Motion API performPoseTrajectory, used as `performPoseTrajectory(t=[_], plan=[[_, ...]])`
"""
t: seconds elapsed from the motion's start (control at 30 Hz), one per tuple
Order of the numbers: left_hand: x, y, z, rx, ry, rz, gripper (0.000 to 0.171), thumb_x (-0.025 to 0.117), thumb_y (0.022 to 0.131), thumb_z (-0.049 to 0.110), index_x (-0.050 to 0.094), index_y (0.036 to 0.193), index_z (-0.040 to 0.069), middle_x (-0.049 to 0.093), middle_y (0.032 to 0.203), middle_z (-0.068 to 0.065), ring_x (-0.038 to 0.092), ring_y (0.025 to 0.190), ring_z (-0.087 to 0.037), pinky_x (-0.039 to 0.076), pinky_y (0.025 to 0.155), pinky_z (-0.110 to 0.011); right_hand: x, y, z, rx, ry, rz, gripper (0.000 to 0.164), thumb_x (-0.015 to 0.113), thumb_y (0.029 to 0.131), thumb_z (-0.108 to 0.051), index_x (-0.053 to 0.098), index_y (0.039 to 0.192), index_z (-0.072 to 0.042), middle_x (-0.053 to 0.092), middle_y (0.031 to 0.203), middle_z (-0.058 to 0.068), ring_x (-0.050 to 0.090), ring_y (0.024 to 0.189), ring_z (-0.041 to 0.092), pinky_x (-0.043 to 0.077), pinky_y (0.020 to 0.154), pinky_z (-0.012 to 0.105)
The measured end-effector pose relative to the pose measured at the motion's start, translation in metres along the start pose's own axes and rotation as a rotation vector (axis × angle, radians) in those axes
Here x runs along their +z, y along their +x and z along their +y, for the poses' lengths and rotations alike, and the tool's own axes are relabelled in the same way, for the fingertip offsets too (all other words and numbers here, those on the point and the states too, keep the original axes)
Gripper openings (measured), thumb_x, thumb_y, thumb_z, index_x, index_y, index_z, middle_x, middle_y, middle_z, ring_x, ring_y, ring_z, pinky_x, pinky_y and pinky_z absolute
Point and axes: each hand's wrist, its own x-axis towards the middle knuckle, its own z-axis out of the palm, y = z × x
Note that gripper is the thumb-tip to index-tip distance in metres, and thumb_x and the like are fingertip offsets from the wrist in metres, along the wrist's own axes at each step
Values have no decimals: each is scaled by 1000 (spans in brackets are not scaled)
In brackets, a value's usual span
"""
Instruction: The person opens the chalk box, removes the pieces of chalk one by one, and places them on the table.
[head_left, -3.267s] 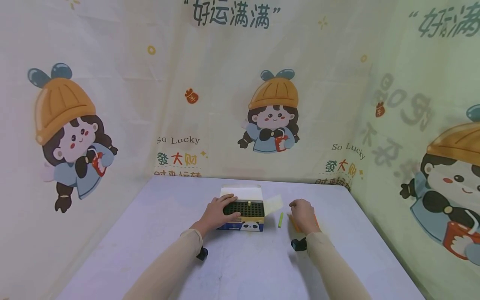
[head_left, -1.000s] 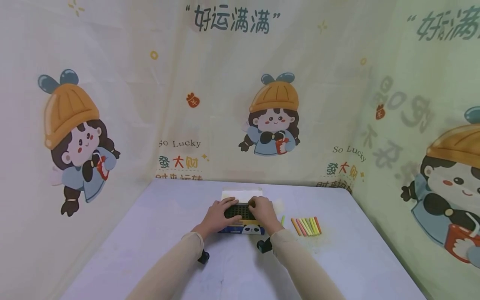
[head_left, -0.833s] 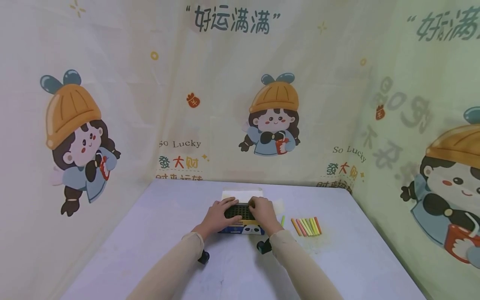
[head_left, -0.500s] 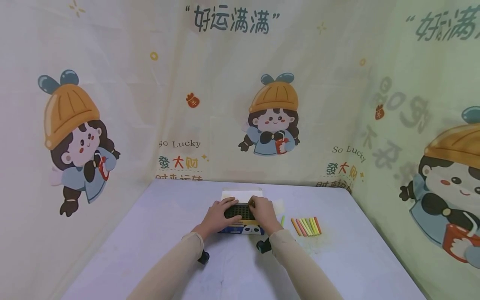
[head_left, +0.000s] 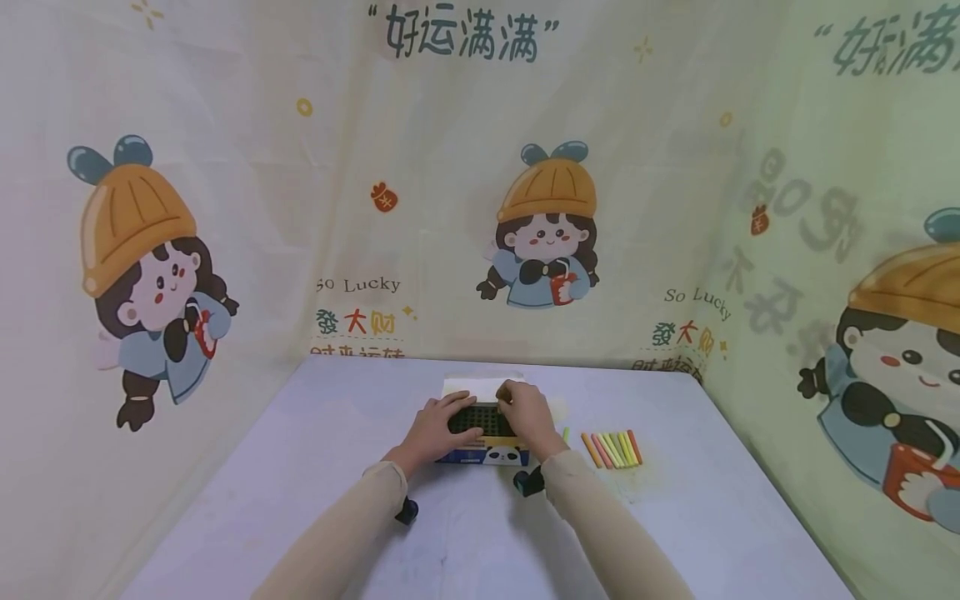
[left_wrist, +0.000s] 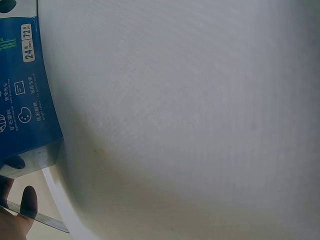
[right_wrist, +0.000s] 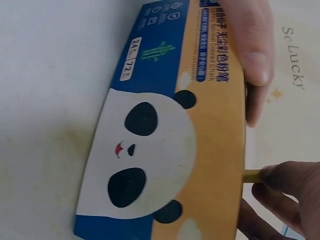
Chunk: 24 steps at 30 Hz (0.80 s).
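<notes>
A blue, yellow and white chalk box (head_left: 502,456) with a panda on its front stands on the table, its lid turned back. Inside is a black tray of holes (head_left: 480,422). My left hand (head_left: 435,427) holds the box at its left end, thumb over the front edge and fingers toward the back. At the tray's right side my right hand (head_left: 525,414) pinches a yellowish chalk stick (right_wrist: 251,176), which rises above the box's top edge in the right wrist view. The stick's lower end is hidden by the box front.
To the right, several chalk sticks (head_left: 612,450) in orange, pink, yellow, green and red lie in a row on the white table (head_left: 675,517). A green chalk stick (head_left: 566,434) lies closer to the box, partly behind my right wrist. A printed curtain (head_left: 450,250) encloses the table.
My right hand has moved left from the loose chalk row to the tray, uncovering the row. Over the last half second it has risen slightly. My left hand stays on the box.
</notes>
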Motion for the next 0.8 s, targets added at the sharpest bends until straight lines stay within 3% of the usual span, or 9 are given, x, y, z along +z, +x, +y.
performPoseTrajectory(t=[0.2, 0.53, 0.8], plan=[[1, 1, -2, -2, 7, -4, 77, 64, 90, 72, 51, 154, 32, 42, 163, 7, 48, 131, -33, 39, 109, -63, -7, 2, -4, -2, 20, 12, 9, 69, 99, -11, 74, 107, -8, 74, 97, 4, 68, 87, 19, 59, 80, 39], [-1, 0, 0, 0, 11, -8, 79, 64, 89, 72, 51, 155, 30, 43, 163, 5, 48, 131, -34, 39, 108, -63, -23, 7, -6, -70, 92, 102, 12, 65, 97, -6, 73, 106, -4, 74, 97, 9, 70, 90, 24, 59, 78, 41], [1, 1, -1, 0, 8, 2, 78, 63, 89, 74, 52, 154, 31, 43, 162, 5, 48, 132, -34, 39, 109, -63, -34, 9, -2, -34, 112, 125, 16, 65, 96, -6, 72, 109, -4, 74, 98, 9, 69, 84, 21, 57, 71, 36]])
